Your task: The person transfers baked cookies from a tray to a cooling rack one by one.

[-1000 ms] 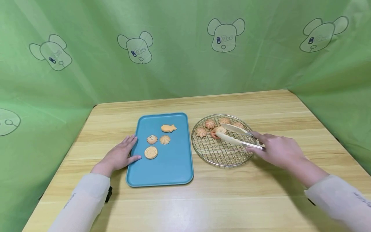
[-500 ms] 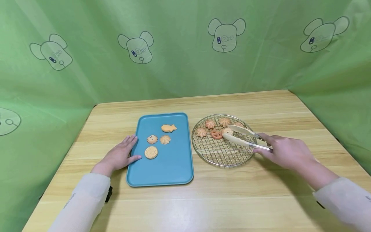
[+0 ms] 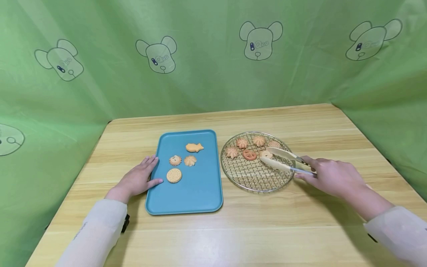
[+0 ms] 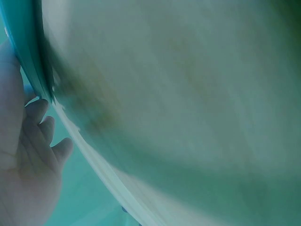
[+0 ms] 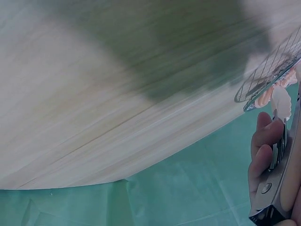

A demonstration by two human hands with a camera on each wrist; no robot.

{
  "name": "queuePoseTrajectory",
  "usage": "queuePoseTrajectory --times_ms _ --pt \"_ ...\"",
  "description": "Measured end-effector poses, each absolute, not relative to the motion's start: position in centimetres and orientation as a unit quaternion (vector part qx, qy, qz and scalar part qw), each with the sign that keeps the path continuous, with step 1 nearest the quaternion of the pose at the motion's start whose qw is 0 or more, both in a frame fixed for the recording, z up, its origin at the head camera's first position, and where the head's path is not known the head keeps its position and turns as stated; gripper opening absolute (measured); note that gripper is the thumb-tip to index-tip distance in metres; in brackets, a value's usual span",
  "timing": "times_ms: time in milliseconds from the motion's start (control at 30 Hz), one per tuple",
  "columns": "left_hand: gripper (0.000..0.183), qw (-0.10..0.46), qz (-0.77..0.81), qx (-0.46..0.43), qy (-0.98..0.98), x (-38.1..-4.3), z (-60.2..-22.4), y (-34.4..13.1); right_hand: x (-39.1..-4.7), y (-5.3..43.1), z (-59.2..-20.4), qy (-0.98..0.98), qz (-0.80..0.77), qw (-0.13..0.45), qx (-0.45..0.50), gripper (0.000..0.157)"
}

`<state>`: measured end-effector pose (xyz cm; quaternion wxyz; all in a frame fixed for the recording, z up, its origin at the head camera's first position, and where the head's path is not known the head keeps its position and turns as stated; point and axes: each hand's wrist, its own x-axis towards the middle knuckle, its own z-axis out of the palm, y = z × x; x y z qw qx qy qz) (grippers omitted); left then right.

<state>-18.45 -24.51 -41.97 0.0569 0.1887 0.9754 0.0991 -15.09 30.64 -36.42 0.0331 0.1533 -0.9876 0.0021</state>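
Note:
My right hand (image 3: 337, 178) grips a pair of metal tongs (image 3: 301, 171) with pale tips, also seen in the right wrist view as a steel handle (image 5: 277, 176) under curled fingers. The tips stand on either side of a pale ring-shaped cookie (image 3: 265, 154) at the right part of a round wire rack (image 3: 248, 181). A reddish pretzel-shaped cookie (image 3: 249, 155) lies just left of it. My left hand (image 3: 138, 178) rests along the left edge of a blue tray (image 3: 197, 194), its thumb over the rim. In the left wrist view, this hand (image 4: 28, 160) touches the tray's edge.
On the tray lie a fish-shaped cookie (image 3: 194, 147), a round dotted cookie (image 3: 174, 175) and two smaller cookies. Several swirled cookies, one a star shape (image 3: 231, 152), sit on the rack's far half. Green curtain (image 3: 213, 74) surrounds the wooden table (image 3: 253, 233).
My right hand and the tongs have shifted right and slightly nearer. The pale ring-shaped cookie moved with them, uncovering the pretzel-shaped cookie. My left hand stays where it was.

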Motion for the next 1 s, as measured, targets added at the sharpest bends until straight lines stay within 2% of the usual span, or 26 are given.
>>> queuePoseTrajectory --times_ms 433,1000 --pt "0.082 0.055 0.101 0.189 0.975 -18.6 -42.2 -24.6 -15.3 30.7 -36.7 -0.989 0.001 0.012 0.150 0.082" --pt "0.081 0.053 0.099 0.189 0.975 -18.5 -42.1 -24.5 -15.6 29.5 -36.7 -0.991 0.031 0.000 0.132 0.098"
